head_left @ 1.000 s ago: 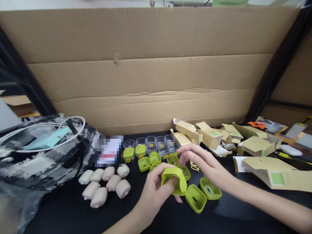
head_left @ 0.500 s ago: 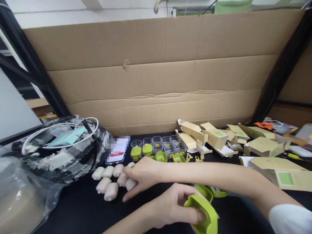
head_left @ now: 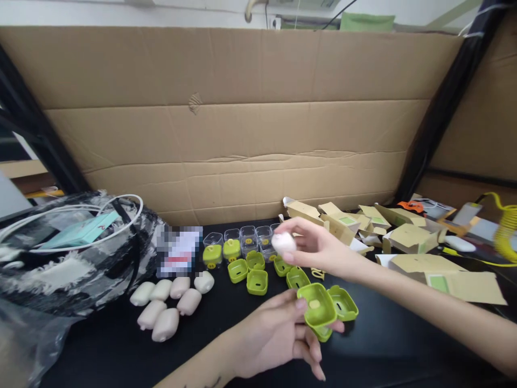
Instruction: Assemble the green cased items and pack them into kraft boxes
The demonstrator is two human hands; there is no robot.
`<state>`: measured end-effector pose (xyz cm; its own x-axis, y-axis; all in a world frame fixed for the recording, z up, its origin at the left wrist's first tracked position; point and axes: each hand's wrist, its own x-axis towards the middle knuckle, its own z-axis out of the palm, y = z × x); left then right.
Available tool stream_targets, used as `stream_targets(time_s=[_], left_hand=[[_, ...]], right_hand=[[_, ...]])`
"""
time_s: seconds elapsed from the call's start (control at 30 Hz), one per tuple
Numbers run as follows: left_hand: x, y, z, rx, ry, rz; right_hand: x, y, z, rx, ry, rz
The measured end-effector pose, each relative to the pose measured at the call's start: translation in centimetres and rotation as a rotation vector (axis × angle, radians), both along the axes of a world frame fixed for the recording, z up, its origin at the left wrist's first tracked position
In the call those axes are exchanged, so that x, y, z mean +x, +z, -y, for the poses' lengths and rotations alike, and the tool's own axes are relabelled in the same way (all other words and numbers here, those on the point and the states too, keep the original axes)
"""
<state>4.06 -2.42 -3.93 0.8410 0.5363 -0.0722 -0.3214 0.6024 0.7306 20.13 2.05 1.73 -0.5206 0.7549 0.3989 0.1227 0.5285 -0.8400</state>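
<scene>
My left hand [head_left: 278, 334] grips a small green square cup [head_left: 317, 304] at the lower middle, its hollow side facing up. Between thumb and fingers of my right hand [head_left: 313, 245], a whitish rounded block [head_left: 284, 243] is raised above the table. Several similar pale rounded blocks [head_left: 165, 324] lie in a group on the left. Green cups [head_left: 257, 282] rest in the middle, and others, including one green cup [head_left: 343, 303], lie close to my left hand. Behind them are clear boxes [head_left: 248, 237], two of which hold green-lidded pieces [head_left: 212, 255].
Flattened and opened cardboard boxes [head_left: 444, 277] spread over the right side. A shaggy grey bag [head_left: 81, 258] with a white cable stands on the left, beside a phone [head_left: 180, 253]. A cardboard sheet [head_left: 242, 129] walls off the back. A yellow coiled cord [head_left: 507, 231] hangs at far right.
My right hand has lifted a pale block from the group and brought it up and to the right. My left hand has turned the green cup hollow side up. The view has shifted rightward.
</scene>
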Motion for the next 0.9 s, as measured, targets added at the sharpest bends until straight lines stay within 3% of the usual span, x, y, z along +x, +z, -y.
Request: stream_targets(time_s=[0.1,0.23,0.37,0.57,0.7,0.9], left_hand=[[0.3,-0.6,-0.4,-0.038,0.091,0.007],[0.4,-0.9,-0.9,-0.073,0.081,0.022],[0.4,-1.1,-1.0,-0.110,0.078,0.075],[0.6,-0.3,-0.5,-0.113,0.157,-0.028],[0.8,-0.1,-0.5,-0.075,0.204,-0.017],[0.9,-1.3,-0.6,-0.056,0.155,-0.002]], right_hand=[[2.0,-1.1,2.2,-0.003,-0.091,-0.062],[2.7,-2.9,4.0,0.183,-0.222,0.046],[2.4,-4.0,4.6,0.386,-0.177,0.144],[2.3,-4.2,5.2,0.566,-0.159,0.224],[2.2,-4.2,5.3,0.612,-0.199,0.308],[2.1,-4.4,5.2,0.644,-0.199,0.307]])
